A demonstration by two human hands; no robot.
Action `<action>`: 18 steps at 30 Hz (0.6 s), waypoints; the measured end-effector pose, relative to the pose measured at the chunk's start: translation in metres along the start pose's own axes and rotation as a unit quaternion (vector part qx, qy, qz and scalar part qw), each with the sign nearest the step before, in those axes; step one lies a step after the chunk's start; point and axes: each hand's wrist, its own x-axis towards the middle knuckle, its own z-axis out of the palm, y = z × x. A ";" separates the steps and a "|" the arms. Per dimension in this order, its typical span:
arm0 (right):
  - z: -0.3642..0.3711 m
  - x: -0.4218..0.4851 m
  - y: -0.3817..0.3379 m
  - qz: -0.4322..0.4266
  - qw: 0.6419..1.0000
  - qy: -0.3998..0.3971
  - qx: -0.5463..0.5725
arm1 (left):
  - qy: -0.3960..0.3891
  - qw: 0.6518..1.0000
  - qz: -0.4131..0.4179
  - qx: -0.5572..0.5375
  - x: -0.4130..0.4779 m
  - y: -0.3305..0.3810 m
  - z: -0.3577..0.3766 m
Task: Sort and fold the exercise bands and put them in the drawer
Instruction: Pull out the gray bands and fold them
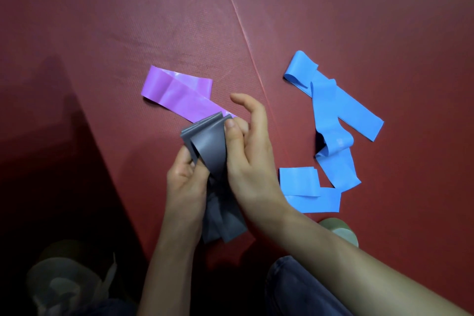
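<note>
Forearms come in from the near edge, above a dark trouser knee [295, 287], and meet over the grey band [210, 146], the one exercise band in hand. It is held off the floor, gathered into several loops at its far end while loose tails hang down toward the person. The left hand [184, 182] curls its fingers round the near left side of the stack, seemingly to keep the layers from springing apart. The right hand [252, 151] pinches the far right side, thumb pressed on the outer fold and fingers behind, with the index finger lifted clear and pointing away. That grip suggests a fold is being laid and squared, so folding of this band looks part done. Just beyond the hands lies the purple band [179, 95], flat and loosely doubled, its near end running under the grey loops. To the right, well apart, the blue bands [331, 110] sprawl crossed and twisted, and nearer sits a blue piece [302, 187] already folded flat, so colours appear grouped. All rest on a red mat [128, 20] with a seam [238, 20] running far to near. No drawer is in view.
</note>
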 end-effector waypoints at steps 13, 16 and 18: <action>0.004 0.004 0.013 -0.002 1.000 0.004 -0.007 | -0.016 0.999 0.013 0.037 -0.003 0.000 -0.002; 0.002 0.002 0.013 -0.011 1.000 0.024 -0.013 | -0.025 0.999 0.012 0.039 -0.001 -0.001 -0.004; 0.003 0.001 0.012 -0.012 0.999 0.034 -0.017 | -0.028 0.999 0.008 0.042 0.000 -0.001 -0.005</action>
